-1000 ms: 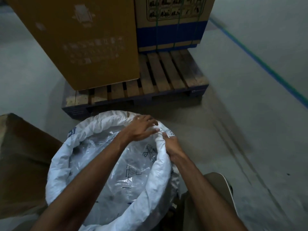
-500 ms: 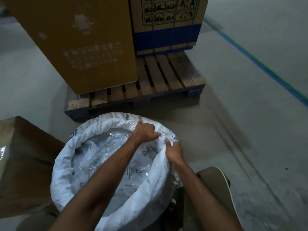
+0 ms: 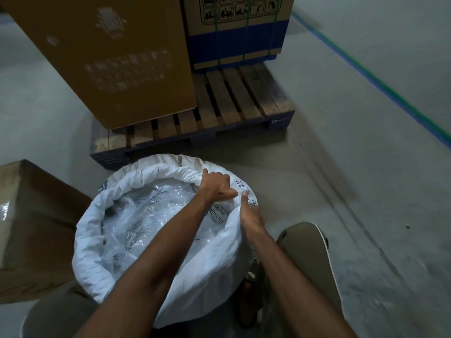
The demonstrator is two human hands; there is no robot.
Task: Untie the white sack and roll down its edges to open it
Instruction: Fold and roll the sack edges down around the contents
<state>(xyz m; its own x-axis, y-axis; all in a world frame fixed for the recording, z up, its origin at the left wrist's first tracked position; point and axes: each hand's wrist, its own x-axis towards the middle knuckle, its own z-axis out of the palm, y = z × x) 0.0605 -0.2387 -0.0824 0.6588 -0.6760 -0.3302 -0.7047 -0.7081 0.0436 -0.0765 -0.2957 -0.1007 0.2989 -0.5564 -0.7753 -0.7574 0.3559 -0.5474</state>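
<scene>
The white sack [image 3: 90,240] stands open on the floor between my knees, its edge rolled down into a thick ring. A clear plastic liner [image 3: 136,215] with printed marks shows inside. My left hand [image 3: 216,185] reaches across the opening and grips the rolled rim at the far right. Just beside it, my right hand [image 3: 251,212] pinches the same rim from the outside, where blue lettering is printed. Both hands are closed on the fabric.
A wooden pallet [image 3: 234,101] lies just beyond the sack, carrying a large brown carton [image 3: 109,57] and a strapped box with a blue band [image 3: 236,37]. Another brown box [image 3: 36,228] stands at the left. A blue-green floor line [image 3: 380,81] runs at the right.
My left hand has gone from lying flat on the rim to gripping it, and both hands have worked the right side of the rim. The camera has shifted slightly.
</scene>
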